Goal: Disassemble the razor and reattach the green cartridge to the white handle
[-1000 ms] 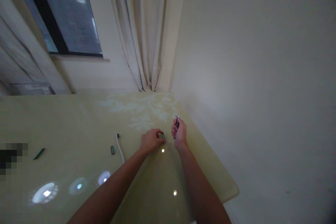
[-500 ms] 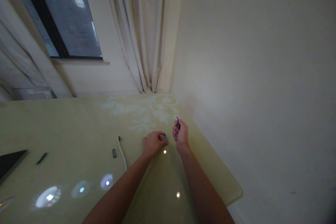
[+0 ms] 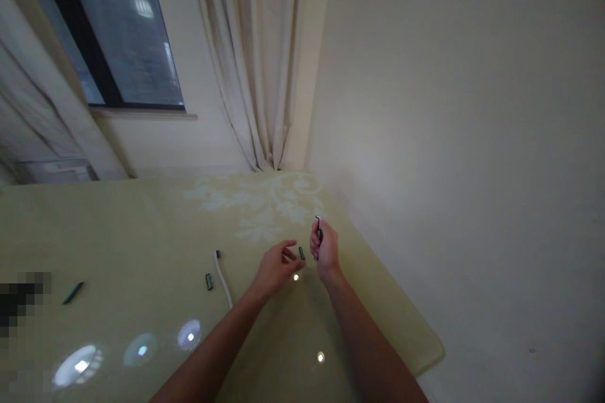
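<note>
My right hand (image 3: 324, 248) is closed around what looks like a razor handle (image 3: 319, 230), dark with a bent shiny metal tip pointing up. Most of that handle is hidden by the fingers. To its left, my left hand (image 3: 278, 269) has thumb and fingers spread apart. Just off its fingertips lies a small dark cartridge-like piece (image 3: 301, 253) with a greenish sheen; whether the thumb touches it I cannot tell. Further left on the table lie a similar small dark rectangular piece (image 3: 209, 281) and a slim white handle with a dark head, like a toothbrush (image 3: 223, 278).
The glossy yellow-green table (image 3: 155, 227) has a rounded right corner and meets a plain wall (image 3: 449, 138). A thin dark green piece (image 3: 73, 293) lies at the left. Beyond the table hang curtains (image 3: 255, 63) beside a window (image 3: 118, 25).
My left fingers have let go of the small dark piece and spread apart, leaving it on the table. My right hand keeps its hold, nearly unmoved. The view has shifted slightly.
</note>
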The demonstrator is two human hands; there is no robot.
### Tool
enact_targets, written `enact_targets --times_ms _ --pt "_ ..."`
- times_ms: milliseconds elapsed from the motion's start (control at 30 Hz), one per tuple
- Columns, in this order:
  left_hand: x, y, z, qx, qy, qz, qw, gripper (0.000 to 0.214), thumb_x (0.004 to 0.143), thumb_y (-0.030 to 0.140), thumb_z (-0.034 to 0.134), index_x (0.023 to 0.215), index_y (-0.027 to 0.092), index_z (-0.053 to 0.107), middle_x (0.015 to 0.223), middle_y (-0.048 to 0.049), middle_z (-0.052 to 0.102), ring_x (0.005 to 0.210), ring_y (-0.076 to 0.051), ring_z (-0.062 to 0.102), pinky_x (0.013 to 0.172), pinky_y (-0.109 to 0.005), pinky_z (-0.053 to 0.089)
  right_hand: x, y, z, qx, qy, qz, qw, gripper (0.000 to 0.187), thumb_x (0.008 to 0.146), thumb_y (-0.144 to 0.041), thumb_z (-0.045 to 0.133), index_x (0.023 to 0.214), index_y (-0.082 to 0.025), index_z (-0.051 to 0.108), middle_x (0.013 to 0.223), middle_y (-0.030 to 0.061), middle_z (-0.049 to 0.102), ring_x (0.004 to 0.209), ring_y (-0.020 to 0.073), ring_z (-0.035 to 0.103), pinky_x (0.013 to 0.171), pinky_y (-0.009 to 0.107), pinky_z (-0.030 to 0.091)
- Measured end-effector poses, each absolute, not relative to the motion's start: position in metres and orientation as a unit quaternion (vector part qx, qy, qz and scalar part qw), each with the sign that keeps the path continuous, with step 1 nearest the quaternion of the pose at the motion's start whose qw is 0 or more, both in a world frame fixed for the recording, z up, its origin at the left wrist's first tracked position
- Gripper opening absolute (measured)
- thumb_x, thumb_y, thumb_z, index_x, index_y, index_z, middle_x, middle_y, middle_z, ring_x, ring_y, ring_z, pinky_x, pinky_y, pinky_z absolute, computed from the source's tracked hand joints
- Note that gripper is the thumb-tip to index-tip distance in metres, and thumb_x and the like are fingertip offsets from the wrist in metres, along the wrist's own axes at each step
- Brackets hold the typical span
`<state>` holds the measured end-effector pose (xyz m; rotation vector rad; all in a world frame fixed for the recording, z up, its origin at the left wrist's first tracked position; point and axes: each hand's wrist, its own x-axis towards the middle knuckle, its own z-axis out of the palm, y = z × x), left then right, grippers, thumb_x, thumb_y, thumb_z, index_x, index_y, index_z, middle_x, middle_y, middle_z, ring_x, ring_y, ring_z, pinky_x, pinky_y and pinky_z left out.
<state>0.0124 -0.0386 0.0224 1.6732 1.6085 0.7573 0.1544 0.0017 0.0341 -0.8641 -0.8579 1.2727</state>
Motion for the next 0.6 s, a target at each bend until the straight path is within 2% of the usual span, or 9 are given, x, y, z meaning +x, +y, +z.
enact_targets --times_ms 67,133,233,300,467,600 --pt "-0.014 -0.056 0.026 0.647 0.595 0.339 0.337 0.027 0.088 0.037 0.082 0.108 0.019 0.082 0.092 -0.0049 0.08 0.074 -0.02 0.07 0.072 -0.033 0.058 0.15 -0.002 0.034 -0.37 -0.394 0.567 0.622 0.048 0.088 -0.068 0.065 0.077 -0.022 0.054 0.05 -0.013 0.034 0.038 0.0057 0.02 0.035 0.018 0.015" --pt "-0.047 -0.077 0.028 0.636 0.588 0.386 0.318 0.026 0.087 0.047 0.078 0.092 0.022 0.084 0.082 -0.0048 0.079 0.072 -0.022 0.067 0.069 -0.033 0.054 0.141 -0.009 0.033 -0.36 -0.419 0.584 0.595 0.05 0.088 -0.069 0.067 0.082 -0.021 0.058 0.054 -0.0113 0.04 0.039 0.0055 0.023 0.036 0.018 0.018" --pt "-0.094 -0.106 0.025 0.6 0.606 0.435 0.289 0.037 0.086 0.059 0.074 0.09 0.024 0.085 0.07 -0.0028 0.073 0.063 -0.021 0.059 0.061 -0.031 0.047 0.118 -0.03 0.031 -0.339 -0.455 0.608 0.555 0.053 0.09 -0.072 0.069 0.09 -0.02 0.06 0.066 -0.0077 0.049 0.045 0.0059 0.033 0.04 0.018 0.024" --pt "-0.117 -0.119 0.022 0.58 0.618 0.458 0.269 0.037 0.084 0.061 0.075 0.085 0.025 0.084 0.07 -0.0019 0.074 0.064 -0.022 0.06 0.062 -0.032 0.047 0.102 -0.047 0.029 -0.323 -0.474 0.622 0.533 0.053 0.09 -0.073 0.07 0.093 -0.021 0.059 0.067 -0.0088 0.044 0.05 0.0069 0.036 0.044 0.018 0.027" --pt "-0.148 -0.124 0.022 0.536 0.664 0.483 0.2 0.036 0.082 0.061 0.077 0.088 0.026 0.084 0.066 0.0001 0.07 0.058 -0.02 0.054 0.059 -0.03 0.045 0.082 -0.079 0.025 -0.294 -0.547 0.655 0.43 0.053 0.099 -0.07 0.065 0.097 -0.016 0.067 0.066 -0.0081 0.036 0.054 0.0088 0.029 0.048 0.022 0.022" --pt "-0.167 -0.118 0.015 0.548 0.684 0.445 0.186 0.04 0.081 0.063 0.075 0.093 0.026 0.084 0.074 -0.0027 0.074 0.064 -0.022 0.059 0.062 -0.032 0.05 0.084 -0.086 0.024 -0.31 -0.571 0.643 0.406 0.052 0.104 -0.064 0.061 0.109 -0.014 0.072 0.072 -0.0055 0.04 0.059 0.01 0.034 0.051 0.023 0.026"
